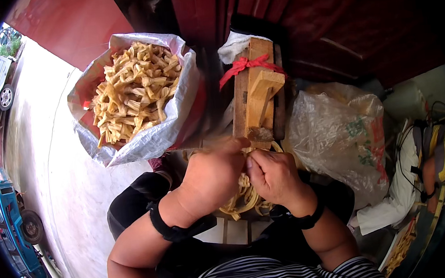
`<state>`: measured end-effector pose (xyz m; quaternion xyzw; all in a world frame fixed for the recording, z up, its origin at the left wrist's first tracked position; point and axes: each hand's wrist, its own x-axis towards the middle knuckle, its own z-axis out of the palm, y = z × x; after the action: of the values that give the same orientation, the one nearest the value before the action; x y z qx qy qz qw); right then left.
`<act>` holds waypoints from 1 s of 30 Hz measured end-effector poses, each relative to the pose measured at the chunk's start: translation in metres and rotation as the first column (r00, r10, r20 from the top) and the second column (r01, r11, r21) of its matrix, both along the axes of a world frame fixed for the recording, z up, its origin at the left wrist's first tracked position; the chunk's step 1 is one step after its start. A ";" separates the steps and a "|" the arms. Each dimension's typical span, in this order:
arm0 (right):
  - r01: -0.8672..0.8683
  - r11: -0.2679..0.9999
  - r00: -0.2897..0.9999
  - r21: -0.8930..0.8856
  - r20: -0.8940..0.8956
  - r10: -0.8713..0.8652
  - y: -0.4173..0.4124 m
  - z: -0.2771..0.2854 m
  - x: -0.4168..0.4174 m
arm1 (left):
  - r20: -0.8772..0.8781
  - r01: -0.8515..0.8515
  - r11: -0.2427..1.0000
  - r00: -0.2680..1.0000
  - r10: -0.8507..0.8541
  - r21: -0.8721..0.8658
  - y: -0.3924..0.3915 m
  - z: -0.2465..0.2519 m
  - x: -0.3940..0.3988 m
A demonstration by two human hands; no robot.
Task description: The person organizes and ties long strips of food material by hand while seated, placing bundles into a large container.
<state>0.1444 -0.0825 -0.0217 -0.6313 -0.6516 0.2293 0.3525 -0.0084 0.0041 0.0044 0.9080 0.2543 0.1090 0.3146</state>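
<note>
My left hand (pixel 216 178) is curled in front of the wooden stand, its fingers blurred by motion. Close beside it, my right hand (pixel 278 174) is closed, thumb against forefinger, on a pale yellow strip, mostly hidden by the fingers. Whether the left fingers grip that strip too is hard to see. Below both hands hangs a loose bundle of long yellow strips (pixel 247 199), between my knees. Just beyond the fingers stands a wooden block (pixel 261 112) with an angled wooden piece on it, tied round with a red cloth strip (pixel 253 63).
A silvery woven sack (pixel 182 99) at the left is full of knotted yellow pieces (pixel 136 91). To the right lies a clear plastic bag (pixel 336 134) bearing print. Another person's pale trouser leg (pixel 394 200) is at far right. Vehicles, one a blue truck (pixel 15 222), stand outside at left.
</note>
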 end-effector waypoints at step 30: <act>0.566 0.815 0.823 -0.121 0.030 -0.567 0.030 -0.052 0.050 | 0.054 -0.343 0.730 0.886 0.460 -0.591 0.043 -0.084 0.056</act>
<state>0.1946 -0.0525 -0.0738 -0.8164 -0.4173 0.1566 0.3672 0.0478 0.0475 -0.0796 0.6806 0.4336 0.1834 0.5613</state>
